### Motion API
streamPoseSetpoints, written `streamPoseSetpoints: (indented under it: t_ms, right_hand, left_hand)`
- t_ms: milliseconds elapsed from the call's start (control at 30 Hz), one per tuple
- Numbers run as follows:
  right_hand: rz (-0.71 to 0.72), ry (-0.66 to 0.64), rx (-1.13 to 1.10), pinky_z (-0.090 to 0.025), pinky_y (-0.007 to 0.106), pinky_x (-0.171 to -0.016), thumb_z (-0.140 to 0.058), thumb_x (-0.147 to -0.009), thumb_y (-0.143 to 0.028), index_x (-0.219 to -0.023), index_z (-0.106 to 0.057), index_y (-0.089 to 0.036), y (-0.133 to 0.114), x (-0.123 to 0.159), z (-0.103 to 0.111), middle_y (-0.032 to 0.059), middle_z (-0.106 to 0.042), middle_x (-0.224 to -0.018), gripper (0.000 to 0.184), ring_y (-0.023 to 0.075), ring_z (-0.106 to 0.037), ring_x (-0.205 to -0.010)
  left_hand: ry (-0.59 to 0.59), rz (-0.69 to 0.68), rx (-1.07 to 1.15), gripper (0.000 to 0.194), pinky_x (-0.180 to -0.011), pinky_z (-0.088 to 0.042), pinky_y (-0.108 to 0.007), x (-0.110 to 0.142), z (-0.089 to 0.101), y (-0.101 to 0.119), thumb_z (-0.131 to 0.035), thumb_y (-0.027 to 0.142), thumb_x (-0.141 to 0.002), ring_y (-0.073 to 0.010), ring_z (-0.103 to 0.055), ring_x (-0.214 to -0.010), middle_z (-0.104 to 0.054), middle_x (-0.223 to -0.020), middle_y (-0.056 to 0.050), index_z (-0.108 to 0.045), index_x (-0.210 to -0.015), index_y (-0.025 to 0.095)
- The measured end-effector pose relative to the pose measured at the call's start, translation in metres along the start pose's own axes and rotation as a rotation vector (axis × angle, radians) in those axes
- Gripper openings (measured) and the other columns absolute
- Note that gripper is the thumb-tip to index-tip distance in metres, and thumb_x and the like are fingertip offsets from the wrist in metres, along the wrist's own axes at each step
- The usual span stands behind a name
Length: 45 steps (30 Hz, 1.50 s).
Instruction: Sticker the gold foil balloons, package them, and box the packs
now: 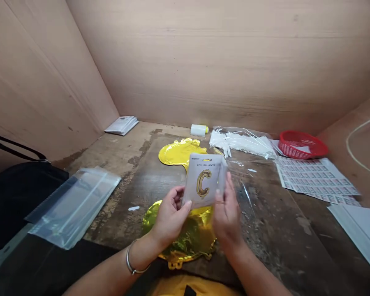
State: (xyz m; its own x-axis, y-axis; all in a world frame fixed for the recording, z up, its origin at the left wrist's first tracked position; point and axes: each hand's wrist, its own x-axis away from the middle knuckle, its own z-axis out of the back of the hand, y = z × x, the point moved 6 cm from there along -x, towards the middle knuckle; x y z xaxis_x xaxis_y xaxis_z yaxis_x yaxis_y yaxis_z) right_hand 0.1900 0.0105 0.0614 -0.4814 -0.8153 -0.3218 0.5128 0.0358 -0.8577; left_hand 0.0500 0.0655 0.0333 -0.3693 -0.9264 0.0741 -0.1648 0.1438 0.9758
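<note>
A foil balloon package (202, 181) with a gold letter C on its white front is held up between my two hands. My left hand (172, 213) grips its lower left corner, thumb on the front. On the right side, my right hand (228, 209) is closed along the package's edge with the thumb in front. Beneath the hands lies a flat gold foil balloon (185, 242), partly covered by my left hand. Its upper lobe (174, 153) shows behind the package, and the middle stretch is hidden.
Clear plastic sleeves (77, 205) lie at left beside a black bag (18, 197). Folded papers (122, 125), a white roll (198, 130) and a bag of white sticks (240, 142) lie along the back. At right are a red basket (316, 146), sticker sheets (317, 176) and white sheets (362, 232).
</note>
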Motion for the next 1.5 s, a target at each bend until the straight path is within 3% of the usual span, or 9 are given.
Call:
streamPoseSetpoints:
  t_ms: [200,367,500,767,933,1100,1200,1300,1500]
  right_hand:
    - [0.326,-0.129,0.301,-0.027,0.059,-0.113,-0.045,-0.095,-0.04,-0.137,-0.054,-0.025,-0.01,0.013,-0.003,0.0097,-0.024,-0.161,0.045,0.0323,-0.028,-0.145]
    - [-0.096,-0.104,0.067,-0.035,0.058,-0.109,-0.079,-0.065,-0.054,-0.147,-0.037,-0.015,0.02,-0.015,0.029,0.0214,-0.038,-0.152,0.1,0.0384,-0.04,-0.137]
    - [-0.424,-0.394,-0.362,-0.056,0.048,-0.086,-0.079,-0.064,-0.054,-0.107,-0.07,-0.013,0.032,-0.008,0.022,0.0167,-0.074,-0.106,0.06,0.0333,-0.07,-0.095]
    - [-0.106,-0.401,-0.297,-0.052,0.042,-0.096,-0.075,-0.075,-0.041,-0.115,-0.068,-0.022,0.021,0.016,0.015,0.007,-0.072,-0.112,0.044,0.0273,-0.065,-0.108]
    - [-0.255,-0.426,-0.34,-0.057,0.042,-0.088,-0.072,-0.077,-0.045,-0.111,-0.065,-0.02,0.035,0.019,0.016,0.0097,-0.073,-0.107,0.043,0.0271,-0.068,-0.099]
    - [-0.438,-0.338,-0.402,-0.059,0.043,-0.079,-0.078,-0.069,-0.047,-0.113,-0.057,-0.018,0.045,0.02,0.022,0.0158,-0.072,-0.112,0.057,0.0305,-0.071,-0.094]
    - [-0.547,-0.305,-0.307,-0.059,0.044,-0.073,-0.078,-0.063,-0.053,-0.109,-0.056,-0.016,0.07,0.025,0.016,0.0168,-0.073,-0.106,0.062,0.0318,-0.072,-0.087]
    - [-0.553,-0.323,-0.193,-0.058,0.044,-0.072,-0.074,-0.063,-0.058,-0.105,-0.057,-0.016,0.09,0.025,0.013,0.0154,-0.074,-0.101,0.061,0.0331,-0.071,-0.089]
    - [-0.124,-0.324,0.577,-0.056,0.048,-0.07,-0.056,-0.075,-0.065,-0.116,-0.06,-0.015,0.071,0.006,0.049,0.0186,-0.069,-0.102,0.064,0.0361,-0.069,-0.087]
  left_hand:
    - [-0.073,0.089,0.168,0.05,-0.098,-0.051,-0.037,0.008,-0.012,-0.019,-0.068,0.013,-0.062,-0.0239,-0.063,-0.111,-0.067,-0.119,-0.008,-0.056,-0.111,0.02]
    - [-0.2,0.124,0.209,0.053,-0.099,-0.05,-0.038,0.018,-0.011,-0.025,-0.065,0.014,-0.067,-0.0244,-0.06,-0.116,-0.062,-0.127,-0.008,-0.054,-0.118,0.022]
    - [-0.353,0.097,0.109,0.064,-0.104,-0.046,-0.039,0.021,-0.01,-0.01,-0.063,0.011,-0.069,-0.026,-0.055,-0.124,-0.058,-0.132,-0.009,-0.048,-0.129,0.022]
    - [-0.296,-0.079,-0.091,0.062,-0.102,-0.046,-0.036,0.012,-0.007,0.004,-0.077,0.032,-0.075,-0.0263,-0.054,-0.121,-0.059,-0.128,-0.008,-0.047,-0.129,0.022]
    - [-0.285,-0.151,-0.159,0.041,-0.095,-0.05,-0.038,0.01,-0.015,-0.01,-0.066,0.033,-0.085,-0.026,-0.059,-0.111,-0.065,-0.117,-0.008,-0.052,-0.121,0.02]
    - [-0.189,-0.011,-0.328,0.06,-0.091,-0.053,-0.042,0.006,-0.012,-0.013,-0.069,0.037,-0.082,-0.0281,-0.062,-0.109,-0.063,-0.123,-0.012,-0.043,-0.133,0.02]
    - [-0.14,-0.113,-0.718,0.088,-0.106,-0.04,-0.056,0.003,-0.01,-0.012,-0.079,0.038,-0.071,-0.0378,-0.047,-0.129,-0.05,-0.14,-0.019,-0.034,-0.144,0.019]
    - [-0.247,-0.298,-1.091,0.064,-0.112,-0.025,-0.063,0.001,-0.017,-0.016,-0.075,0.044,-0.076,-0.0431,-0.031,-0.139,-0.038,-0.149,-0.019,-0.053,-0.132,0.023]
    - [-0.392,-0.371,-1.221,0.049,-0.106,-0.037,-0.054,-0.001,-0.018,-0.022,-0.065,0.054,-0.082,-0.0357,-0.05,-0.124,-0.051,-0.136,-0.014,-0.062,-0.121,0.025]
